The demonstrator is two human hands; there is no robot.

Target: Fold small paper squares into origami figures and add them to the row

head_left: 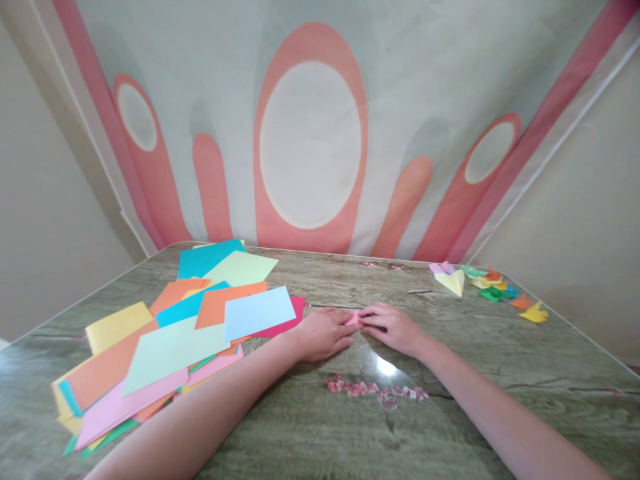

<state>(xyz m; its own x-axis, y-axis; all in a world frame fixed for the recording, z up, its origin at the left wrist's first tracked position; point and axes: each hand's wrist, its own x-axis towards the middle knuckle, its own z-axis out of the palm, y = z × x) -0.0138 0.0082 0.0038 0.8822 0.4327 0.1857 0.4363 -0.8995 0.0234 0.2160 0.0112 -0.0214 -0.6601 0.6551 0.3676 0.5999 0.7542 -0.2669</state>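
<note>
Toward the far edge of the surface point(290, 427), I see the small pink paper point(355, 320) directly between 2 hands, the left hand point(324, 333) spread flat against its left, the right hand point(394, 327) pinching its right.

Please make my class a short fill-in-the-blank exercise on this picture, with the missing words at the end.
1. Between the left hand and right hand is a small folded paper piece coloured ____.
2. The pile of flat, multicoloured paper sheets lies on the person's ____.
3. The cluster of small, folded, multicoloured paper shapes is nearer to the ____ hand.
4. The large central oval on the pale backdrop has a pink rim and a ____ middle.

Missing words: pink; left; right; white.
</note>
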